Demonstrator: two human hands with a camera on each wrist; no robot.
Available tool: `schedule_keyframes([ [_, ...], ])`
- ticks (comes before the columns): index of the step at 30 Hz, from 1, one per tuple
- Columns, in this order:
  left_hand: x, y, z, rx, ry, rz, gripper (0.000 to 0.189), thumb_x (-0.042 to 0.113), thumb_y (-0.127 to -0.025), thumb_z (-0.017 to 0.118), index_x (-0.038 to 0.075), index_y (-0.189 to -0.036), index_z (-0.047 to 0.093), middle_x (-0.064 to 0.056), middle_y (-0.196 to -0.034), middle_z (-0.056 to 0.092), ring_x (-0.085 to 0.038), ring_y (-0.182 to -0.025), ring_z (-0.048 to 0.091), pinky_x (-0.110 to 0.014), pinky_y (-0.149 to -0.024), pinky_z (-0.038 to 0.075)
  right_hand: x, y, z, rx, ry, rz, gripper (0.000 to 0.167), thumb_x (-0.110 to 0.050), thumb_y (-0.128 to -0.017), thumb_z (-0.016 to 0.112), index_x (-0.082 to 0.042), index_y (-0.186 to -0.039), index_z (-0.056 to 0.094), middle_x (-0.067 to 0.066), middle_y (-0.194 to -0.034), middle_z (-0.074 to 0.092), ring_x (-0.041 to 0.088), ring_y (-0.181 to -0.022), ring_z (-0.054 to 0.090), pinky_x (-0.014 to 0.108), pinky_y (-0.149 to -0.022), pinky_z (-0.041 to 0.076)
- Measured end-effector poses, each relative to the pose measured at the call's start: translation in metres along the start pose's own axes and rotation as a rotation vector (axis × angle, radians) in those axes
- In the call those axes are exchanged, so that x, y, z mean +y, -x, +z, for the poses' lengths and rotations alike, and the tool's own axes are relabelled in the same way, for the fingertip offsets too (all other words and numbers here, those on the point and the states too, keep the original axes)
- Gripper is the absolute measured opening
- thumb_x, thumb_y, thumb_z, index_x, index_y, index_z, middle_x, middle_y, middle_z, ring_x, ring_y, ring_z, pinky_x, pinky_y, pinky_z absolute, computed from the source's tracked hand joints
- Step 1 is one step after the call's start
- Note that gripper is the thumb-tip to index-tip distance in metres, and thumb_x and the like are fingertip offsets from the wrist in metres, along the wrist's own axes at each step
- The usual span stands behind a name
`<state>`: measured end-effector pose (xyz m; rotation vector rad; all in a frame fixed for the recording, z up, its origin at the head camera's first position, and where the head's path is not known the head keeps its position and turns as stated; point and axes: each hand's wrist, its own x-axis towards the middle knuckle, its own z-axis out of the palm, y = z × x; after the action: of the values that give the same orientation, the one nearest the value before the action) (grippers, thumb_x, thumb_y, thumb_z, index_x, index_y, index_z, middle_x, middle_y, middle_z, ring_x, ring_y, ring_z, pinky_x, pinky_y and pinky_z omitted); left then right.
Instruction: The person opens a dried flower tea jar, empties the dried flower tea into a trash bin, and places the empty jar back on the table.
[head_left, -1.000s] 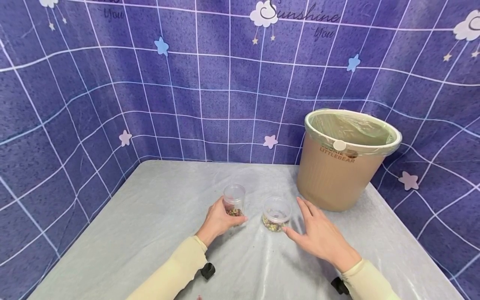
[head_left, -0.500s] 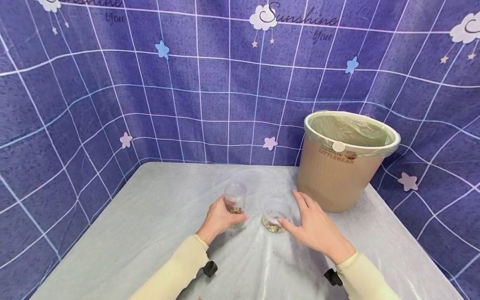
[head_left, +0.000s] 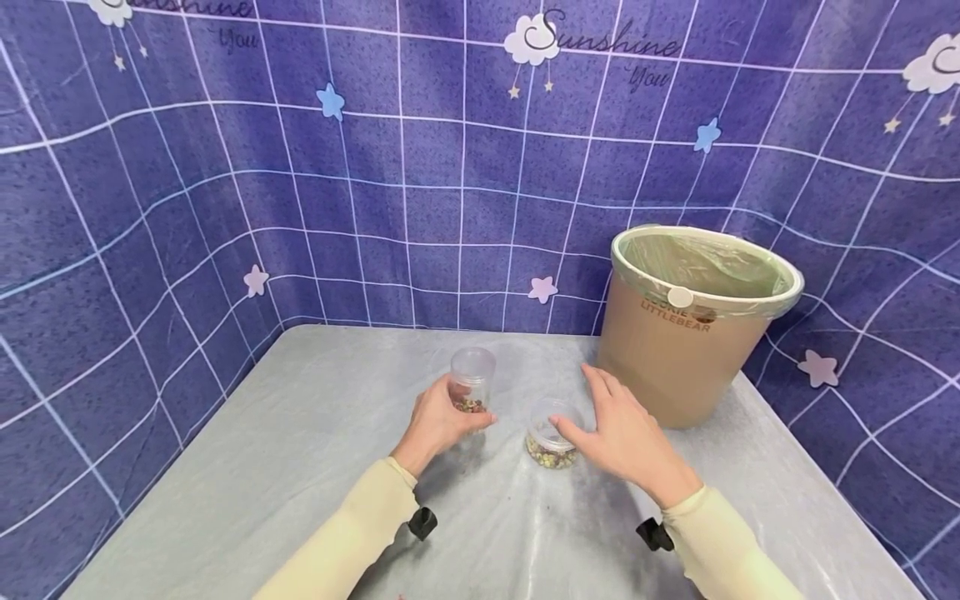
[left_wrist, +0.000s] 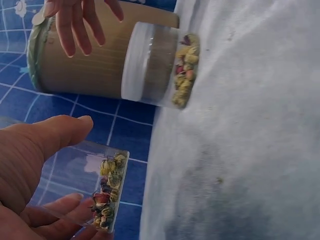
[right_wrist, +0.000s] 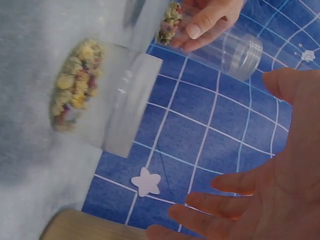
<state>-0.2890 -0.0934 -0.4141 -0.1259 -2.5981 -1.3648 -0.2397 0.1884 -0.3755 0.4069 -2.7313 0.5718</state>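
A: Tall jar [head_left: 474, 367] had risen in my left grip [head_left: 441, 421] since the earlier frame; my right grip [head_left: 628, 435] had come in above the low tub [head_left: 550, 446].
B: How was each?
A: Left clasped the jar, off the table [head_left: 337, 408]; right was released, fingers spread, apart from the tub.
B: And the tub stood where?
A: Upright on the table, near the bin [head_left: 675, 367], dried flowers [left_wrist: 185, 75] along its bottom.
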Motion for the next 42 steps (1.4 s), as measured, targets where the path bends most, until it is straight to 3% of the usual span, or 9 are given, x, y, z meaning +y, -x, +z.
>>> schedule_keyframes([
  [7, 0.013, -0.008, -0.006, 0.020, -0.003, 0.038, 0.061, 0.039, -0.067, 0.095, 0.010, -0.113, 0.068, -0.006, -0.107, 0.072, -0.024, -0.101, 0.067, -0.043, -0.090, 0.054, -0.002, -0.013, -0.017, 0.019, -0.050, -0.005, 0.099, -0.074, -0.093, 0.054, -0.004, -0.159, 0.033, 0.020, -0.158, 0.042, 0.040, -0.144, 0.044, 0.060, -0.112, 0.039],
  [15, 0.029, -0.014, -0.014, 0.026, -0.003, 0.088, 0.061, 0.036, -0.066, 0.095, 0.010, -0.113, 0.068, -0.006, -0.108, 0.072, -0.022, -0.098, 0.066, -0.042, -0.089, 0.053, -0.005, -0.023, -0.024, 0.026, -0.096, 0.007, 0.098, -0.073, -0.094, 0.052, -0.004, -0.161, 0.030, 0.020, -0.160, 0.039, 0.039, -0.147, 0.039, 0.058, -0.116, 0.034],
  [18, 0.036, -0.018, -0.018, 0.023, -0.001, 0.100, 0.063, 0.035, -0.066, 0.095, 0.010, -0.117, 0.068, -0.006, -0.112, 0.072, -0.023, -0.104, 0.066, -0.042, -0.093, 0.052, -0.008, -0.028, -0.025, 0.018, -0.119, 0.027, 0.099, -0.074, -0.094, 0.051, -0.006, -0.162, 0.028, 0.020, -0.162, 0.037, 0.038, -0.148, 0.038, 0.059, -0.116, 0.034],
  [29, 0.053, -0.026, -0.036, 0.020, -0.062, 0.163, 0.063, 0.035, -0.066, 0.094, 0.011, -0.119, 0.069, -0.004, -0.114, 0.073, -0.022, -0.105, 0.065, -0.041, -0.096, 0.051, -0.018, -0.049, -0.037, 0.044, -0.175, 0.037, 0.096, -0.071, -0.095, 0.051, -0.007, -0.162, 0.027, 0.020, -0.162, 0.036, 0.037, -0.150, 0.035, 0.056, -0.119, 0.031],
  [37, 0.060, -0.025, -0.046, 0.049, -0.098, 0.218, 0.055, 0.035, -0.066, 0.093, 0.017, -0.113, 0.071, -0.001, -0.102, 0.067, -0.020, -0.094, 0.061, -0.039, -0.085, 0.050, -0.028, -0.059, -0.044, 0.055, -0.200, 0.027, 0.096, -0.073, -0.095, 0.050, -0.009, -0.163, 0.026, 0.018, -0.163, 0.035, 0.035, -0.151, 0.033, 0.055, -0.120, 0.029],
  [42, 0.061, -0.025, -0.052, 0.065, -0.120, 0.231, 0.055, 0.036, -0.066, 0.092, 0.018, -0.115, 0.071, -0.003, -0.102, 0.065, -0.021, -0.094, 0.058, -0.039, -0.087, 0.046, -0.031, -0.063, -0.044, 0.069, -0.215, 0.017, 0.092, -0.070, -0.097, 0.051, -0.008, -0.162, 0.028, 0.019, -0.163, 0.036, 0.036, -0.151, 0.033, 0.055, -0.121, 0.028],
])
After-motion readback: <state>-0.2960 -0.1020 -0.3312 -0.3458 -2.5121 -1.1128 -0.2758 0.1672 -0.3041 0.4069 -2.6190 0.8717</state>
